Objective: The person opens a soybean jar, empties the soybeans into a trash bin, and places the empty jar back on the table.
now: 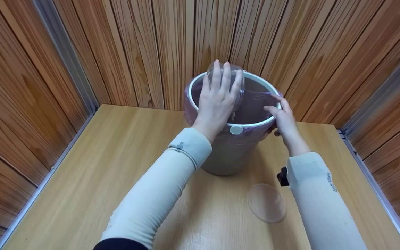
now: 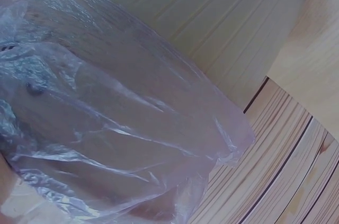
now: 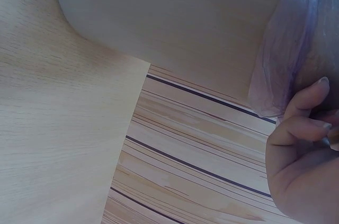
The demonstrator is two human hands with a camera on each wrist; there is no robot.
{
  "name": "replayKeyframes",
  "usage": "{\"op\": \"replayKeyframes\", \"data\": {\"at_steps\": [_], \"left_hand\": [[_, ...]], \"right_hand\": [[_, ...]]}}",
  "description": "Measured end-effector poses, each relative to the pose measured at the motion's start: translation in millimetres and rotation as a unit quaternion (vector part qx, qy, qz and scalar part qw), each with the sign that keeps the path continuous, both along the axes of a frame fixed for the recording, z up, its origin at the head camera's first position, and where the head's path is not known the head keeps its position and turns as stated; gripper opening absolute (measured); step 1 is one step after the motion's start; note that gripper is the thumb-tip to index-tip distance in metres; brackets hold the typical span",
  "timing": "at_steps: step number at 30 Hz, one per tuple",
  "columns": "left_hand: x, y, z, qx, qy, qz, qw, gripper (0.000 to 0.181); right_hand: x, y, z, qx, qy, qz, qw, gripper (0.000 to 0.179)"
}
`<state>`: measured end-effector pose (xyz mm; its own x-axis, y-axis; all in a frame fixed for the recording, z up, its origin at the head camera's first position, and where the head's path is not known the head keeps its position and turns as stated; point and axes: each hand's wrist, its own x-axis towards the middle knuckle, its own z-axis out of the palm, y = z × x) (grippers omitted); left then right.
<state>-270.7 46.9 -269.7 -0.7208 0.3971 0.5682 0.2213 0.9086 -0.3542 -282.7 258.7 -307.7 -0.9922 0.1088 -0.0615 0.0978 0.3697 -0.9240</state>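
Note:
A grey trash can (image 1: 226, 156) with a pale rim stands at the back, lined with a thin purple plastic bag (image 2: 132, 113) folded over its outside. My left hand (image 1: 217, 93) holds a clear round plastic container (image 1: 239, 91) tilted on its side over the can's mouth. Its fingers spread across the container, and the thumb is hidden. Small pale bits (image 1: 234, 115) show just below it, inside the can's mouth. At the right side, my right hand (image 1: 285, 116) grips the rim, with curled fingers (image 3: 304, 128) beneath the bag's edge in the right wrist view.
A clear round lid (image 1: 267, 203) lies flat on the wooden table (image 1: 134, 146), in front of the can and near the right forearm. Wood-plank walls (image 1: 172, 45) rise close behind the can and at both sides, with metal strips along the corners.

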Motion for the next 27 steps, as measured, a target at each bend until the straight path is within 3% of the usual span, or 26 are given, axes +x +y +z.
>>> {"op": "replayKeyframes", "data": {"at_steps": [16,27], "left_hand": [[1.4,2.2,0.9,-0.024,-0.001,-0.007,0.9997,0.087],[1.6,3.4,0.5,-0.033,0.015,-0.011,0.9993,0.077]], "right_hand": [[-0.3,0.8,-1.5,-0.004,0.006,-0.001,1.0000,0.058],[-0.9,1.3,-2.8,0.000,0.007,0.001,1.0000,0.059]]}}
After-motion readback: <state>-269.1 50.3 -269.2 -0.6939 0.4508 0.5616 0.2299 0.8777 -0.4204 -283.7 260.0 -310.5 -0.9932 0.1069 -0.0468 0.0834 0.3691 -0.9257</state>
